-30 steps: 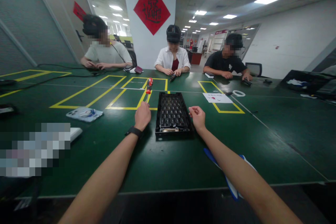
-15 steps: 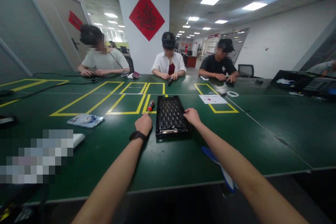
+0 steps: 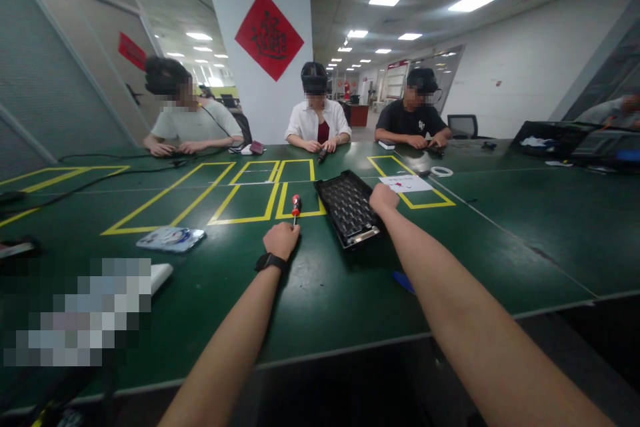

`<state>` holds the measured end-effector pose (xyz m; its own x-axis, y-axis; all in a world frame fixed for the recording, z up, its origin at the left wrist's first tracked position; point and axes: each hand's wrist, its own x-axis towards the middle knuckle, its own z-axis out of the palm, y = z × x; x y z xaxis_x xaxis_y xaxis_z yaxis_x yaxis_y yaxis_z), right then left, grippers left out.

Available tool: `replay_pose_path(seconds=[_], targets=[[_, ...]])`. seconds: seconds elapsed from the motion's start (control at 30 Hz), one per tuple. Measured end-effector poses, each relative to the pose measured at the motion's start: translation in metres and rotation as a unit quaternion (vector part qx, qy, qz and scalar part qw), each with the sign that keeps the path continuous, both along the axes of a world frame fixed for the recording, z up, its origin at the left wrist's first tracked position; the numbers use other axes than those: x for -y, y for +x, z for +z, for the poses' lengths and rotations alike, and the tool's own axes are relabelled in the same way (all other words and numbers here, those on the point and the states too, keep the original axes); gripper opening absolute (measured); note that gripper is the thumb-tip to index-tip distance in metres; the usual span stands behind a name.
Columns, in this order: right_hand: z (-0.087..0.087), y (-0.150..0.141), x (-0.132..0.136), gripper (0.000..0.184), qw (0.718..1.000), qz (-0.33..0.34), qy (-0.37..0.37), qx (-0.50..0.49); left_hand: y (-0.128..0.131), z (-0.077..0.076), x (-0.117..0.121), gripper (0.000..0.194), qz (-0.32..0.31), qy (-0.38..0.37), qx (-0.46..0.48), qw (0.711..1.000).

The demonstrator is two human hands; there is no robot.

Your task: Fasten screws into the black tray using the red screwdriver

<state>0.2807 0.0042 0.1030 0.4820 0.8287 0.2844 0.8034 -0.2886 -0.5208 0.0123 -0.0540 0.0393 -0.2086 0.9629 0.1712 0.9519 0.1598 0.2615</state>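
Note:
My left hand is closed around the thin metal shaft of a screwdriver, whose red-and-black handle points away from me. To its right, a black rectangular case with a raised, patterned inner surface and a silvery strip at its near end sits turned at an angle. My right hand grips the right side of this case; the fingertips are mostly hidden. Whether the case rests fully on the table or is partly lifted, I cannot tell.
Yellow tape outlines mark the green table. A phone lies to the left, and a paper sheet and a white ring lie beyond my right hand. A blue object is partly under my right forearm. Three people sit across the table.
The black case has moved right and turned, with my right hand on it. My left hand still holds the screwdriver, now farther from the case. The camera view has shifted slightly.

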Motion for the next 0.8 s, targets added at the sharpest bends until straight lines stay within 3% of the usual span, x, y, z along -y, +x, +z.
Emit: replay_pose_path(seconds=[0.2,0.3,0.4,0.57,0.8], targets=[[0.035,0.139,0.029,0.014,0.993,-0.097,-0.045,0.041,-0.003,-0.002,-0.001,0.047,-0.001,0.006,0.009,1.0],[0.038,0.204,0.054,0.013,0.987,-0.129,-0.08,0.052,-0.004,-0.003,-0.004,0.048,-0.003,0.012,0.009,1.0],[0.028,0.254,0.075,0.018,0.982,-0.136,-0.115,0.057,-0.005,-0.004,-0.005,0.048,-0.003,0.017,0.011,1.0],[0.002,0.301,0.095,0.013,0.978,-0.123,-0.157,0.064,-0.006,-0.005,-0.004,0.049,-0.009,0.017,0.016,1.0],[-0.018,0.322,0.099,0.024,0.975,-0.112,-0.162,0.107,-0.002,-0.002,-0.003,0.047,-0.002,0.007,0.011,1.0]])
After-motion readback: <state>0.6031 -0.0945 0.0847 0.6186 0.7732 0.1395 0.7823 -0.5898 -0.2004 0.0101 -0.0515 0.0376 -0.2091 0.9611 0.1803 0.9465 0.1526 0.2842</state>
